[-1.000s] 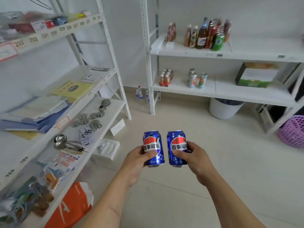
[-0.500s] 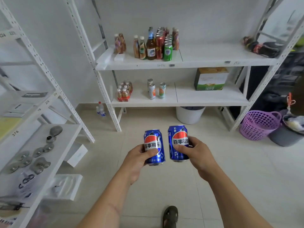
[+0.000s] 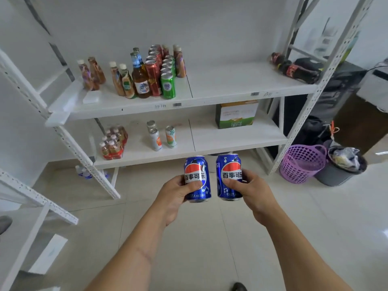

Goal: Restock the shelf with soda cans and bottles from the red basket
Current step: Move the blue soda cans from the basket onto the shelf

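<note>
My left hand [image 3: 176, 196] grips an upright blue Pepsi can [image 3: 197, 171], and my right hand [image 3: 255, 192] grips a second blue Pepsi can [image 3: 228, 171] beside it. Both cans hover above the floor, in front of the white shelf unit [image 3: 241, 89]. Its upper board carries rows of cans and bottles [image 3: 153, 74] at the left. The lower board [image 3: 231, 139] holds three slim cans [image 3: 161, 137] and a pack of small bottles [image 3: 113, 143]. The red basket is out of view.
A green and white carton [image 3: 236, 116] sits on the lower board at the right. Dark bottles [image 3: 298, 68] lie on the upper board's right end. A purple basket [image 3: 302, 163] and a grey bin [image 3: 342, 166] stand on the floor at the right. Another white rack [image 3: 31, 198] edges the left.
The view has swung right and come closer to the drinks shelf, which now fills the frame. Both hands keep their cans, held side by side as before.
</note>
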